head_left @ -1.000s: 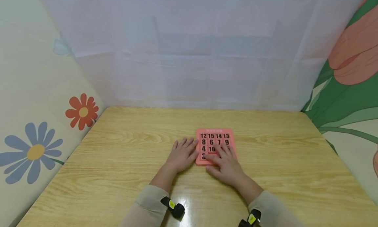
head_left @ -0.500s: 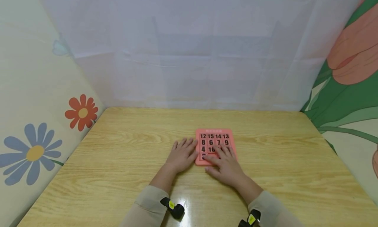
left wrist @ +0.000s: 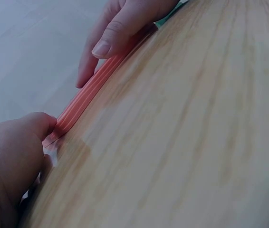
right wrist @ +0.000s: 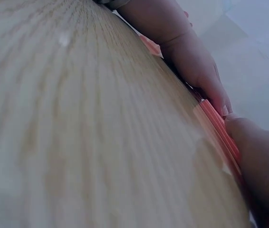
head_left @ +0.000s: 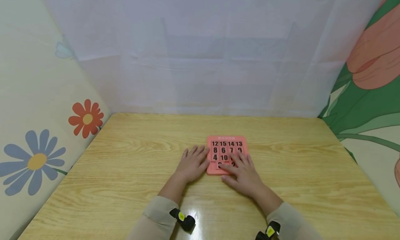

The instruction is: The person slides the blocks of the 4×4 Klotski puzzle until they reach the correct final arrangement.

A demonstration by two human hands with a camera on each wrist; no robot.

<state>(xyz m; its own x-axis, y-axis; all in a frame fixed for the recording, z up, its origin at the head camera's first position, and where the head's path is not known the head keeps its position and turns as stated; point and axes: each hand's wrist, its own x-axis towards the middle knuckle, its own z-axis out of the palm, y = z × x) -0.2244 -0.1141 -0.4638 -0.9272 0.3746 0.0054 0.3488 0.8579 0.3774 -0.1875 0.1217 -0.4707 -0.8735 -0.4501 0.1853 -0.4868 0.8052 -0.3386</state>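
Note:
A pink number slide puzzle [head_left: 227,138] lies flat on the table; its black-numbered tiles include 12, 15, 14 and 13 along the top row. My left hand [head_left: 192,164] rests against its left edge with fingers extended. Over the lower right part of the puzzle lies my right hand [head_left: 245,176], a finger touching a bottom-row tile [head_left: 219,165] whose number is partly covered. Several tiles on the right are hidden under those fingers. In the left wrist view the puzzle's pink side [left wrist: 84,97] shows between both hands; the right wrist view shows its edge [right wrist: 217,124] too.
The wood-grain table [head_left: 140,135] stretches around the puzzle on all sides. A white sheet [head_left: 200,59] hangs behind its far edge, and flower-patterned walls [head_left: 37,94] stand left and right. Black wrist cameras [head_left: 187,222] sit at both sleeves.
The touched bottom-row tile has slid right, leaving a gap in the lower left corner. My right hand has shifted slightly right, uncovering the 2. The left hand has stayed put.

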